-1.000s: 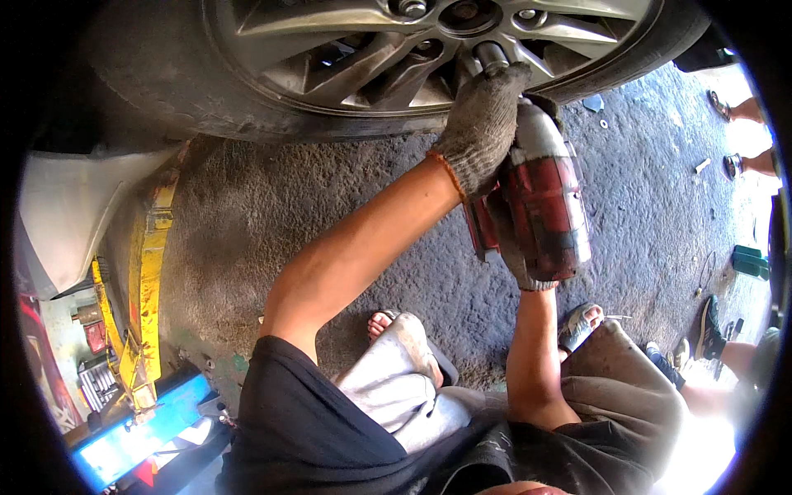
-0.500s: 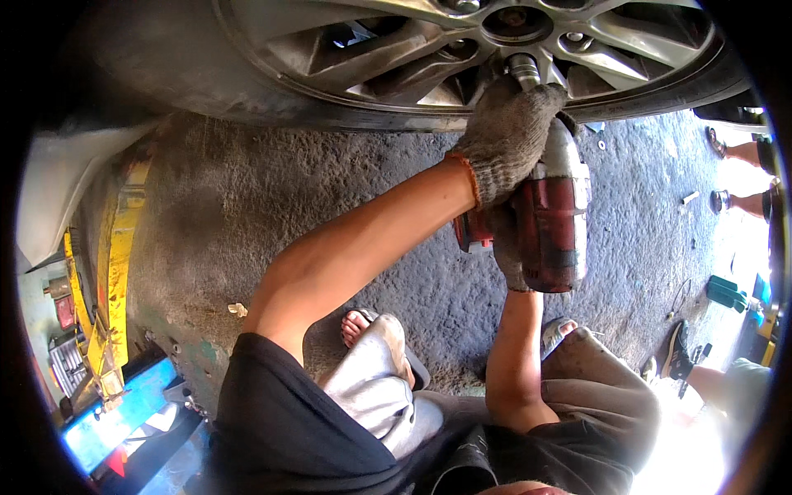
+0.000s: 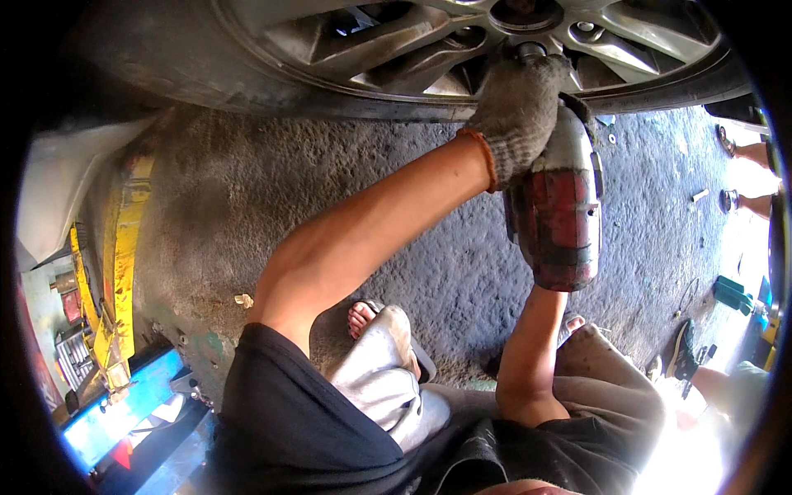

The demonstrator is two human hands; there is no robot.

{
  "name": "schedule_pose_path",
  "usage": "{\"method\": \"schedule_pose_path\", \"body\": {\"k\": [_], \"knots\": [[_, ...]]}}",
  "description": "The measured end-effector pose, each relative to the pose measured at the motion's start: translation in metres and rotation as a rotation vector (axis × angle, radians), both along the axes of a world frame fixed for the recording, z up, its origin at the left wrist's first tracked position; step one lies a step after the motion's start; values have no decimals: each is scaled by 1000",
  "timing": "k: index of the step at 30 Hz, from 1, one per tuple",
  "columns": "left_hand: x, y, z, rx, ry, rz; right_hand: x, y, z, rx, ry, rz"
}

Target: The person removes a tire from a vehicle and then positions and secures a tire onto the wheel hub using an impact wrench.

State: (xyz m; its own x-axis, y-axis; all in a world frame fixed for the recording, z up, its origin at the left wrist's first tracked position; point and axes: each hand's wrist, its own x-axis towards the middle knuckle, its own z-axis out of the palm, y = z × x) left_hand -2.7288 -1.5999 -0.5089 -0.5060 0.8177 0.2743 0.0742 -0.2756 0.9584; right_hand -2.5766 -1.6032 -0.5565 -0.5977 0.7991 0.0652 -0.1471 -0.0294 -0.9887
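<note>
An alloy car wheel [image 3: 412,43] with its dark tyre [image 3: 247,92] fills the top of the view. My left hand [image 3: 521,103], in a grey knit glove, is closed around the front end of an impact wrench [image 3: 566,210], by its metal socket [image 3: 530,51]. The socket points into the wheel below the centre hub, at a lug hole; whether it sits on a nut is hidden. The wrench has a silver nose and a worn red and black body. Behind that body my right hand is out of sight, with my right forearm [image 3: 532,355] reaching up to it on the handle side.
Rough dark concrete floor [image 3: 363,231] lies below. A yellow metal post [image 3: 124,256] and a blue metal beam [image 3: 124,408] stand at left. On the right are a green case [image 3: 732,294], another person's shoe [image 3: 683,348] and further feet [image 3: 728,200].
The left hand and socket have shifted up, nearer the hub. The wrench has turned, so its red lower part and the gloved right hand, both visible before, are now hidden behind the body.
</note>
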Motion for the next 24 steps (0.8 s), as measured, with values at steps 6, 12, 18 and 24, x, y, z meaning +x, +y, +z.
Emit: {"method": "schedule_pose_path", "body": {"k": [6,12,18,24], "knots": [[6,-2,17,-28,-336,-67,31,0,-3,-32,-100,74],[7,-18,52,-49,-709,-228,45,-21,8,-133,-223,22],[10,-16,57,-119,-818,-162,39,-11,-16,-50,-100,-4],[22,-32,65,-186,-791,-152,35,-47,17,754,-464,-51]]}}
